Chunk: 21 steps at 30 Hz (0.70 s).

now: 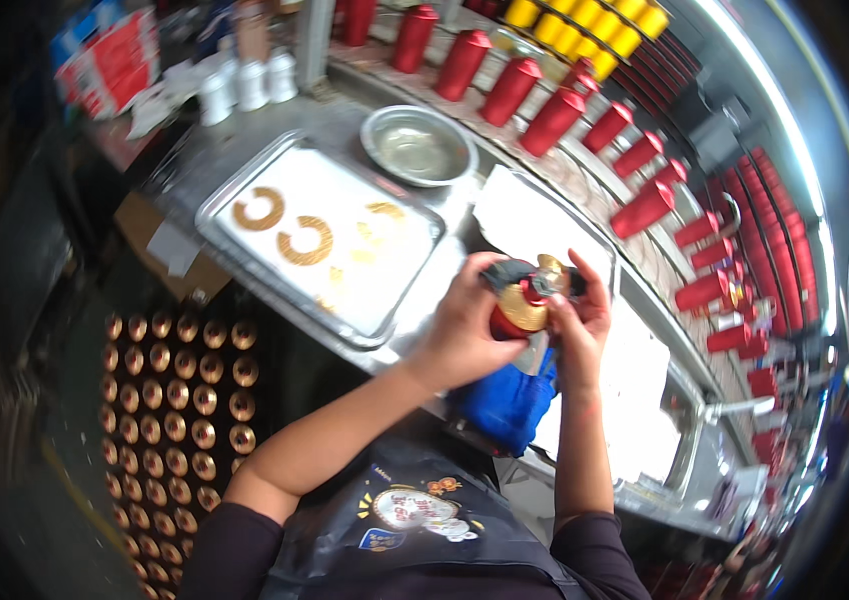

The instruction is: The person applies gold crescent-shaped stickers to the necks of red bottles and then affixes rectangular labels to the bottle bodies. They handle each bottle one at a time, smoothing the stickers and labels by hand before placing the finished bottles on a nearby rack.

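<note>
My left hand (460,335) is closed around a red bottle (515,320), tipped with its neck toward me. A gold band (523,302) curves around the bottle's shoulder. My right hand (587,315) is closed at the neck, its fingers and thumb about a small gold piece (551,268) whose kind is blurred. Dark covers sit on some fingertips. To the left, a metal tray (385,270) with a white lining carries C-shaped gold labels (307,240) and paler gold pieces (381,228).
Behind the tray stands a metal bowl (375,122). Several red bottles (553,120) line the ledge along the back and right. Blue cloth (510,405) lies below my hands. White sheets (530,215) cover the right worktop. Rows of gold-topped items (177,427) stand low at left.
</note>
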Motion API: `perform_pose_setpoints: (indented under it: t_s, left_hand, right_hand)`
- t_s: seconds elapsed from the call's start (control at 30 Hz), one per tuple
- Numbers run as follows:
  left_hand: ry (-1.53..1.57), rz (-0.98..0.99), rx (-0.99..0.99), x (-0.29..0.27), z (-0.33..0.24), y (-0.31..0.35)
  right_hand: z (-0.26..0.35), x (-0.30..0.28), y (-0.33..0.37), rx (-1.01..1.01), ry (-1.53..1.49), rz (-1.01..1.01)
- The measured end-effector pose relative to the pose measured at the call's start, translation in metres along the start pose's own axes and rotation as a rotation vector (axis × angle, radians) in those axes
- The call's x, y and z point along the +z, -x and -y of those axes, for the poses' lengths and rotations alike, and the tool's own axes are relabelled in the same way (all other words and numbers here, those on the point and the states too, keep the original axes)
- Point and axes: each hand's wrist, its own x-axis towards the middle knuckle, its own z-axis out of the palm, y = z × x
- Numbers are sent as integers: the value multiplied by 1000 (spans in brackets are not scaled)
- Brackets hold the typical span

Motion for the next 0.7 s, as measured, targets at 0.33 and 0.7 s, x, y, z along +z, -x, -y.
perform_pose_setpoints:
  t_s: [0.33, 0.7]
  left_hand:
    - [-24, 352, -272, -23, -18, -13]
    - [186, 462, -254, -35, -19, -29]
  right_hand:
    - [16, 6, 12, 34, -149, 56]
    - [10, 6, 17, 89, -213, -28]
